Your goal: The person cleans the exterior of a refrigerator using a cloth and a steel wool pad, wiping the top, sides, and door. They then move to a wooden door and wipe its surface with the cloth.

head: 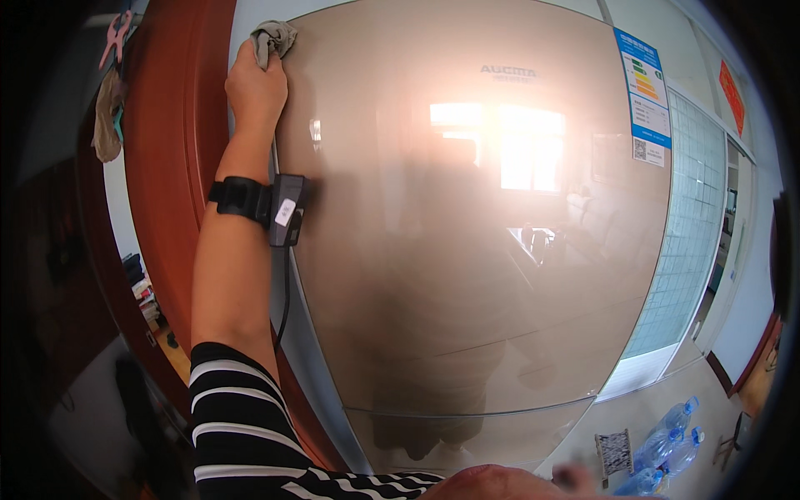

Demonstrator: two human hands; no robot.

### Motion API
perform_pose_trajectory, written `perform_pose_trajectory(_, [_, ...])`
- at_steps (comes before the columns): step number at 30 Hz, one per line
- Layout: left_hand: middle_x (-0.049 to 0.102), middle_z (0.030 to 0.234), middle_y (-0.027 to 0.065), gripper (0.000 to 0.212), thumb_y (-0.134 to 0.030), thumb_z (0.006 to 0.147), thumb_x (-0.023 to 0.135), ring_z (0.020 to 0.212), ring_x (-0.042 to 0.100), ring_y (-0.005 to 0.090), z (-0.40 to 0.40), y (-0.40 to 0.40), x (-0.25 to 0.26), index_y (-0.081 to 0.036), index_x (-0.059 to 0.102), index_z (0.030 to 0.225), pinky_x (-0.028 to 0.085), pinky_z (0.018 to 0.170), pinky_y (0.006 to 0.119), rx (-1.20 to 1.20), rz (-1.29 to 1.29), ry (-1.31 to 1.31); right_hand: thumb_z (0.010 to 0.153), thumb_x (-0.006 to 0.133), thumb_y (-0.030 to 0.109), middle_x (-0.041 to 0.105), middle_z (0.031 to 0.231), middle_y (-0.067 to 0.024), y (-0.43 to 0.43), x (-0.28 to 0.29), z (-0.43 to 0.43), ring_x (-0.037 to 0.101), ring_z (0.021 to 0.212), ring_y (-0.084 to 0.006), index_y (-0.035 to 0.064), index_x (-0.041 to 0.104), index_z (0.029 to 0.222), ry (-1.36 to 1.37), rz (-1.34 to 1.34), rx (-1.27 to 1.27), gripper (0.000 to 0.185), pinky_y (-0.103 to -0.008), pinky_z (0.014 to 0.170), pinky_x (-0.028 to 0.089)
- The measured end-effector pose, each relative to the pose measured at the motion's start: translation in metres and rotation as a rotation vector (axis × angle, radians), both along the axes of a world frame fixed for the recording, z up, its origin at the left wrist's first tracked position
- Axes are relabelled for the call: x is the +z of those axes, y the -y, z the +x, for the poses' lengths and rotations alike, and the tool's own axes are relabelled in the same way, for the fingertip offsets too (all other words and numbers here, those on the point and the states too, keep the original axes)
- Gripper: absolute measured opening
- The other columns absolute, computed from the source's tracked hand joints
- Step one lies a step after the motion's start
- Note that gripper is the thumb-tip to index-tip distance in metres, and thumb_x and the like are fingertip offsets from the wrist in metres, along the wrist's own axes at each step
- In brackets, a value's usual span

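My left hand reaches up to the top left corner of a glossy beige refrigerator door. It grips a crumpled grey cloth, bunched up against the door's edge. On the wrist sits a black strap carrying a dark device, from which a cable runs down. A window and a dark silhouette are mirrored in the door. My right hand cannot be made out in view; a blurred, skin-toned patch at the bottom edge is unclear.
Left of the refrigerator stands a reddish-brown wooden door. A pink clothes peg hangs farther left. An energy label is stuck at the door's upper right. Several blue plastic bottles stand on the floor beside a small patterned stool.
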State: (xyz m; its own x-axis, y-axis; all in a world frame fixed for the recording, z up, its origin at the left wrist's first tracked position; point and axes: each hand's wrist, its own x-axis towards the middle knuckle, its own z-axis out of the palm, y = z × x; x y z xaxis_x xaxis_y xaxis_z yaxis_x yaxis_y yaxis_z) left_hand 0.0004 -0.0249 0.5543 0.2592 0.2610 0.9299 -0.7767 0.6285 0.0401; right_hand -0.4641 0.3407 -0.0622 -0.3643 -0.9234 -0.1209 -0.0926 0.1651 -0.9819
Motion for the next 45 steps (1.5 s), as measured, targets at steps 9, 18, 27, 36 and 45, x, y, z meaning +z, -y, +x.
perform_pose_trajectory(9, [0.061,0.114,0.0214,0.032,-0.006,0.082,0.062,0.109,0.056,0.0409,-0.034,-0.011,0.041,0.002,0.056,0.112,0.046,0.091,0.05,0.27,0.002,-0.064,0.095,0.057,0.03,0.066,0.084,-0.0081,0.051,-0.006,-0.021,0.065,0.074,-0.0184,0.0016,0.066,0.1,0.225,0.084,-0.061,0.03,-0.032,0.068,0.054])
perform_pose_trajectory(18, [0.061,0.119,0.0216,0.039,-0.013,0.088,0.059,0.11,0.058,0.0404,-0.103,-0.031,0.039,-0.003,0.052,0.125,0.046,0.092,0.046,0.212,0.012,0.038,0.077,0.064,0.013,0.059,0.075,-0.0096,0.032,-0.073,-0.036,0.057,0.071,-0.0258,0.0126,0.062,0.081,-0.134,-0.314,-0.03,0.005,-0.039,0.064,0.045])
perform_pose_trajectory(27, [0.058,0.128,0.019,0.042,-0.005,0.089,0.054,0.116,0.055,0.0376,-0.189,-0.058,0.014,-0.003,0.05,0.131,0.045,0.096,0.043,0.145,-0.17,0.341,0.087,0.058,0.019,0.064,0.094,-0.0118,0.016,-0.07,-0.063,0.061,0.088,-0.029,0.0104,0.067,0.101,-0.276,-0.295,0.009,0.019,-0.0406,0.075,0.049])
perform_pose_trajectory(36, [0.06,0.126,0.0168,0.046,-0.001,0.076,0.06,0.122,0.054,0.0382,-0.255,-0.089,-0.17,-0.003,0.06,0.122,0.043,0.103,0.046,-0.253,-0.235,1.015,0.095,0.054,0.025,0.065,0.086,-0.0057,0.047,-0.003,-0.061,0.063,0.079,-0.0145,0.003,0.068,0.099,0.296,-0.017,0.273,0.026,-0.0308,0.074,0.051])
perform_pose_trajectory(45, [0.06,0.119,0.0201,0.062,0.0,0.076,0.067,0.107,0.06,0.0375,-0.274,-0.188,-0.47,0.0,0.046,0.134,0.05,0.091,0.041,-1.234,0.881,1.093,0.101,0.039,0.048,0.065,0.105,-0.0105,0.074,0.03,0.01,0.062,0.096,-0.0197,0.0027,0.058,0.124,0.62,-0.19,0.668,0.054,-0.0347,0.09,0.049])
